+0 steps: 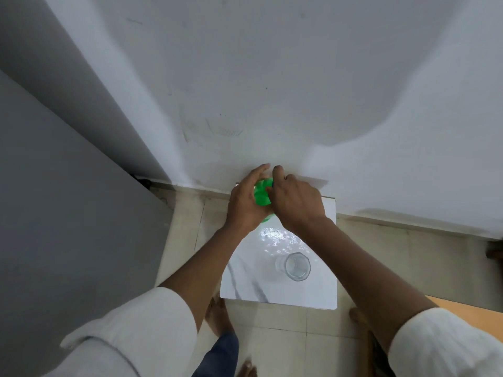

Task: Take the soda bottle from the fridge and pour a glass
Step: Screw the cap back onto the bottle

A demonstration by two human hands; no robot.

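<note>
A green soda bottle (261,195) stands at the far end of a small white marble-patterned table (253,284), close to the wall. My left hand (246,204) wraps around its left side. My right hand (295,202) covers its top from the right, fingers curled over where the cap sits; the cap itself is hidden. Only a patch of green shows between the two hands. A clear glass (295,266) stands upright and looks empty on the table's near right part, apart from both hands.
A grey fridge side (68,213) fills the left. The white wall (272,91) rises right behind the table. Tiled floor (272,341) surrounds it, with my bare feet (216,317) at the front edge. An orange-brown surface (468,304) shows at the right.
</note>
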